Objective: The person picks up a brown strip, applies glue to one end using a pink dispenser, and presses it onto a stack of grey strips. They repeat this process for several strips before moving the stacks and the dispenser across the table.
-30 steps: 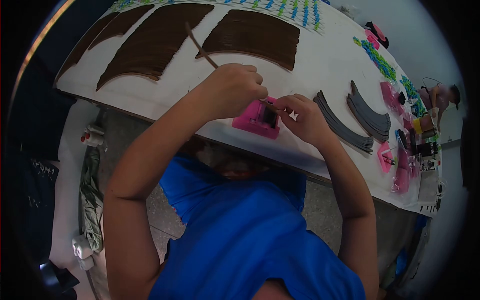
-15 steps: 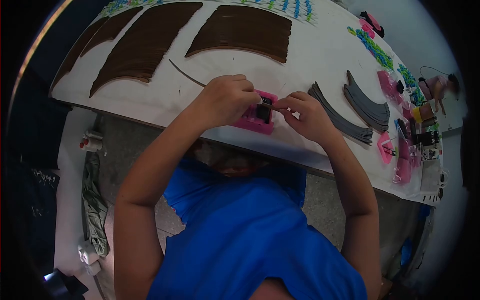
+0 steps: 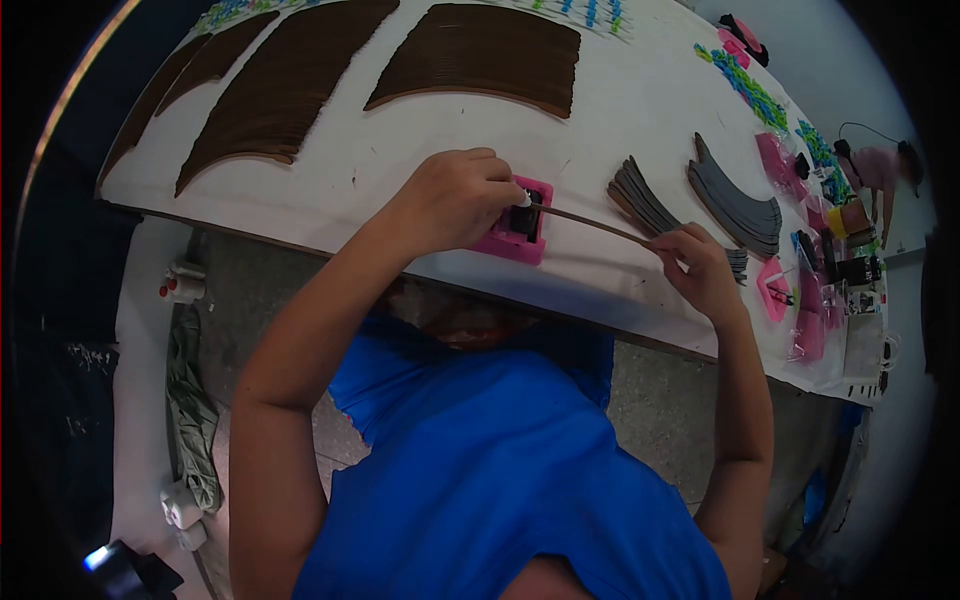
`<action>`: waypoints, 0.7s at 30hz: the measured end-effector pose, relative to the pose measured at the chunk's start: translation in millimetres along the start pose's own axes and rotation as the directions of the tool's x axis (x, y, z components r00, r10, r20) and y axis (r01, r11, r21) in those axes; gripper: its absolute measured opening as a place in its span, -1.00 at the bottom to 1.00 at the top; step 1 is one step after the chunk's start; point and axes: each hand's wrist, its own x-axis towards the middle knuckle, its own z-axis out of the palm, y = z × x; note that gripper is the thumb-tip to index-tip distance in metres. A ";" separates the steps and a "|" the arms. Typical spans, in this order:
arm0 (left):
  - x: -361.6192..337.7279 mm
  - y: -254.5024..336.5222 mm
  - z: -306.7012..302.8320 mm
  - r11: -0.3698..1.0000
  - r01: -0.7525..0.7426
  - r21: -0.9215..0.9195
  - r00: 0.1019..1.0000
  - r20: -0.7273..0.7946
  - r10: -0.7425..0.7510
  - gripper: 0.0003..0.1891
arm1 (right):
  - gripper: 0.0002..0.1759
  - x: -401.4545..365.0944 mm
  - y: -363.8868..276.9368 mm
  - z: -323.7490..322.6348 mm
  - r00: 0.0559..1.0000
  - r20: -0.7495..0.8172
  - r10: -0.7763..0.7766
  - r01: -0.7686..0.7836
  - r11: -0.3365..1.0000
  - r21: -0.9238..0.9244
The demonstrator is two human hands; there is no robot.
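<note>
A thin brown strip (image 3: pixel 598 222) stretches between my two hands above the white table. My left hand (image 3: pixel 462 200) is closed at the strip's left end, over a pink holder (image 3: pixel 528 250) with a black block (image 3: pixel 522 222) in it. Something small and white shows at the left fingertips; I cannot make out what it is. Out to the right, my right hand (image 3: pixel 700 270) pinches the strip's other end between thumb and fingers. Just beyond that hand lies a fanned stack of grey strips (image 3: pixel 645 195), partly hidden by it.
Dark brown strips lie in wide sheets (image 3: pixel 475 60) along the far left of the table (image 3: pixel 330 205). Another grey stack (image 3: pixel 735 205) rests to the right. Pink boxes (image 3: pixel 775 160) and blue-green pieces (image 3: pixel 750 95) line the right edge. A person (image 3: pixel 880 180) is at far right.
My right hand has moved right, away from the pink holder, drawing the strip out with it. The strip's tail left of my left hand is gone from view. My left hand stays in place.
</note>
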 end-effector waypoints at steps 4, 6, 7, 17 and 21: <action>2.7 -0.2 -0.7 1.000 -0.008 -0.018 1.000 0.007 0.008 -0.78 | -0.73 -28.7 16.5 -18.0 0.988 -0.038 0.148 -0.148 0.989 -0.006; 4.3 -0.1 -1.4 1.000 -0.018 -0.017 1.000 0.009 0.018 -0.78 | -0.73 -34.5 19.1 -22.3 0.986 -0.044 0.161 -0.162 0.987 -0.015; 5.1 -0.1 -2.1 1.000 -0.025 -0.013 1.000 0.008 0.025 -0.78 | -0.74 -36.2 19.4 -23.1 0.984 -0.050 0.169 -0.170 0.985 -0.025; 12.1 1.5 -7.5 0.999 -0.033 0.034 0.996 0.086 0.029 -0.79 | -0.74 -36.5 22.2 -18.9 0.990 -0.105 0.089 -0.098 0.992 -0.082; 15.9 2.7 -3.5 0.999 -0.036 0.024 0.996 0.078 0.034 -0.81 | -0.74 -38.4 20.8 -26.5 0.989 -0.129 0.075 -0.090 0.990 -0.109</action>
